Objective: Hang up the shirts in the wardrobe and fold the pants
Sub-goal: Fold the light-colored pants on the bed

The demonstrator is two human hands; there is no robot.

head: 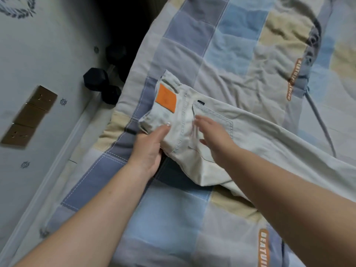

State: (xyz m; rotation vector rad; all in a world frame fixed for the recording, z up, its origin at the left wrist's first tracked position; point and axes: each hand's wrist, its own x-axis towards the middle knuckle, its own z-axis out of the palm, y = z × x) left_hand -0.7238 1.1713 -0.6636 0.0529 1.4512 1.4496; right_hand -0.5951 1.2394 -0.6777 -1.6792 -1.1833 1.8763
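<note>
A pair of pale beige pants (260,135) with an orange patch at the waistband lies across the checked bed cover (212,45), legs running off to the right. My left hand (150,149) grips the waistband edge at the pants' left side, thumb on top and fingers underneath. My right hand (213,133) lies flat on the back pocket area with fingers stretched out, slightly blurred. No shirts or wardrobe are in view.
Two black dumbbells (102,85) sit on the floor between the bed and the wall. Brass wall sockets (28,116) are on the white wall at the left. A dark gap opens at the top beyond the bed's edge.
</note>
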